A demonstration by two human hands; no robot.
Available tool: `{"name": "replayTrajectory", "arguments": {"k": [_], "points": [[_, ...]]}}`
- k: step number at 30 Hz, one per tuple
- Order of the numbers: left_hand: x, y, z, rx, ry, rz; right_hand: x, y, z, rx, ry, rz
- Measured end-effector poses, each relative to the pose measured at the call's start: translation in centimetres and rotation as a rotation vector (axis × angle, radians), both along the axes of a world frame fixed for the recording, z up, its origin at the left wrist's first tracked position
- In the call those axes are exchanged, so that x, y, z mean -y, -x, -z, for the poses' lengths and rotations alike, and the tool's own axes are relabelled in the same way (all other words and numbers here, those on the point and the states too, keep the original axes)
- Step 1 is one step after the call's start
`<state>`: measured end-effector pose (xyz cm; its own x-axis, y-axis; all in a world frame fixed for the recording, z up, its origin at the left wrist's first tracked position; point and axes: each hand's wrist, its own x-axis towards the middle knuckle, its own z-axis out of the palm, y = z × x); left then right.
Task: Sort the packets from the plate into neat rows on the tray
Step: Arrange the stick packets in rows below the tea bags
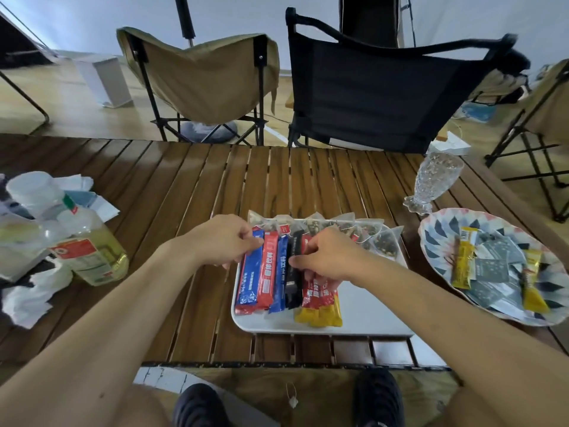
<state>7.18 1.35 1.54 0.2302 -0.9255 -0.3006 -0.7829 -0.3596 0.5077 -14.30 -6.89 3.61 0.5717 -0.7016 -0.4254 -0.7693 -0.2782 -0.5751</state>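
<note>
Head view looks down on a white tray (pixel 363 315) at the middle of a slatted wooden table (pixel 172 192). Slim stick packets lie side by side on the tray's left half, their long sides touching: a blue packet (pixel 250 275), a red packet (pixel 268 274), a second blue one, a black packet (pixel 294 283) and several red-and-yellow packets (pixel 321 306). Clear pouches (pixel 341 225) of dark dried bits line the tray's far edge. The left hand (pixel 221 238) has its fingers curled, pinching the far end of the blue packet. The right hand (pixel 329 257) grips the black packet between curled fingers and covers the upper parts of the red-and-yellow packets and some pouches. To the right, just beside the tray, a patterned plate (pixel 437 241) holds yellow sticks (pixel 461 263) and dark grey square sachets (pixel 492 268) in a loose heap. A cut-glass goblet (pixel 434 183) stands beyond the plate, and an oil bottle (pixel 92 254) lies among white wrappers at the left. Two folding chairs face the table's far side.
</note>
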Motion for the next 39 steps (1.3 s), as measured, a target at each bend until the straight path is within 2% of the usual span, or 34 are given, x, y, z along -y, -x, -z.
{"name": "replayTrajectory", "arguments": {"k": [5, 9, 19, 30, 35, 39], "points": [[0.0, -0.1, 0.5, -0.002, -0.071, 0.022, -0.6, -0.8, 0.2, -0.092, 0.032, -0.061], [0.3, -0.1, 1.0, 0.002, -0.091, 0.043, -0.7, -0.9, 0.4, -0.141, 0.135, -0.097], [0.6, 0.3, 1.1, -0.012, -0.112, 0.066, -0.8, -1.2, 0.4, -0.139, 0.208, -0.140], [0.4, 0.5, 0.2, 0.010, -0.045, 0.058, -0.5, -0.3, 0.0, -0.117, 0.242, -0.157], [0.9, 1.2, -0.5, 0.020, 0.016, 0.044, 1.6, 2.4, -1.3, -0.064, 0.267, -0.087], [1.9, 2.3, -0.6, 0.064, 0.059, 0.048, 5.0, 7.4, -1.7, -0.043, 0.288, 0.078]]}}
